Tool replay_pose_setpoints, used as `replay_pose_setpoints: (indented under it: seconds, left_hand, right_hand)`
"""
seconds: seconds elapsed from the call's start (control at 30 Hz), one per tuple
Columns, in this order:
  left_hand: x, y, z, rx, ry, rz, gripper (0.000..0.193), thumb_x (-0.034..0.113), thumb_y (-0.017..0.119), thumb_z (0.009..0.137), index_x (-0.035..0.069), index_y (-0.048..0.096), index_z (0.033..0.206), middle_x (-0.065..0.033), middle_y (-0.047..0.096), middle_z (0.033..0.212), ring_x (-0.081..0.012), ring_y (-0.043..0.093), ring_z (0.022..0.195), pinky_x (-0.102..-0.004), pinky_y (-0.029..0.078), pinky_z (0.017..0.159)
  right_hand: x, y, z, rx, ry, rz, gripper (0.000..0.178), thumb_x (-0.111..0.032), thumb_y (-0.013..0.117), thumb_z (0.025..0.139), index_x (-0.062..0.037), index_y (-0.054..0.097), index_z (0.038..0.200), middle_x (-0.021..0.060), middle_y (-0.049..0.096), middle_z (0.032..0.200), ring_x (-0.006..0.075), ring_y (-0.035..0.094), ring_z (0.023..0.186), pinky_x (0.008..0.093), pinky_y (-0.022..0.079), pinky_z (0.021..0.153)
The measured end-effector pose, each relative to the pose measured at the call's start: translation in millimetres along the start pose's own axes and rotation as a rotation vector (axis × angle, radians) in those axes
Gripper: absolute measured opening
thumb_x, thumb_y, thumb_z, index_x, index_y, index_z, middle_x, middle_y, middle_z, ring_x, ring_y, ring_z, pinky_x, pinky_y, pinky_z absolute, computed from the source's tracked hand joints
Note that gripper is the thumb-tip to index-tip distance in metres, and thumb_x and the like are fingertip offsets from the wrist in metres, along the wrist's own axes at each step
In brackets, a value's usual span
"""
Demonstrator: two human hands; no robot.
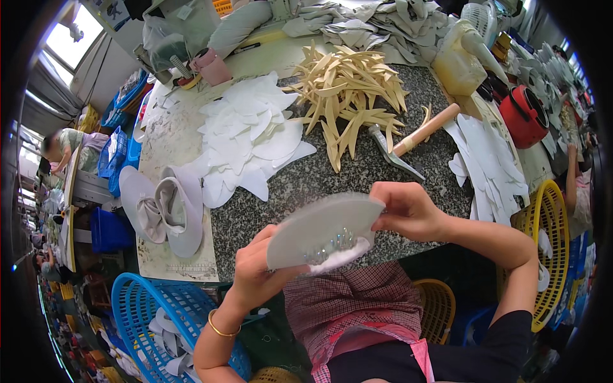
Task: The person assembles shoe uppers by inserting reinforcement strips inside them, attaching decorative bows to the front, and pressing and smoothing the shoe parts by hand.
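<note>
A light grey shoe upper [313, 223] with glittering beads and a fluffy white edge is stretched between my hands above the table's near edge. My left hand [255, 265] pinches its left end, and my right hand [405, 210] grips the upper right corner between thumb and fingers. Beyond it, a hammer [429, 127] with a wooden handle lies on the dark speckled slab [287, 185]. Two more grey shoe uppers [181, 214] rest at the left of the table. White petal-shaped pieces [249, 131] and beige curved strips [351, 83] are heaped farther back.
More white pieces [488, 169] lie at the right, near a red container [523, 118] and a cloudy plastic jug [460, 60]. A blue basket [137, 306] of grey pieces stands at lower left. A yellow basket [555, 255] is at right. Co-workers appear at both sides.
</note>
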State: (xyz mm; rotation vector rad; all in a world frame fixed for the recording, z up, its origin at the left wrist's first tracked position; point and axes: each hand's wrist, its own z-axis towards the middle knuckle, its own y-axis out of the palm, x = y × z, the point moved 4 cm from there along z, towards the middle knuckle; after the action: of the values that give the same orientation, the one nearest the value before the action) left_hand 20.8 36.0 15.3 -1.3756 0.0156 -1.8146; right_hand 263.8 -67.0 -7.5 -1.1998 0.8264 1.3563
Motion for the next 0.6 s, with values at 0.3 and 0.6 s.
replay_pose_setpoints:
  seconds: [0.3, 0.6]
  left_hand:
    - [-16, 36, 21, 0.116, -0.304, 0.145, 0.028, 0.021, 0.073, 0.095, -0.001, 0.059, 0.085, -0.0164, 0.061, 0.065, -0.0263, 0.060, 0.052, -0.0347, 0.045, 0.049]
    - [-43, 60, 28, 0.189, -0.381, 0.251, 0.038, 0.034, 0.068, 0.098, 0.000, 0.054, 0.086, -0.0191, 0.062, 0.062, -0.0369, 0.064, 0.054, -0.0424, 0.046, 0.050]
  right_hand:
    - [20, -90, -35, 0.268, 0.254, -1.308, 0.047, 0.006, 0.064, 0.082, -0.0015, 0.057, 0.128, 0.0148, 0.060, 0.128, 0.0347, 0.056, 0.124, 0.0450, 0.044, 0.109]
    - [52, -112, -14, 0.063, -0.012, -1.572, 0.026, -0.015, 0.066, 0.089, -0.0048, 0.058, 0.111, 0.0091, 0.062, 0.109, 0.0279, 0.062, 0.113, 0.0409, 0.045, 0.109]
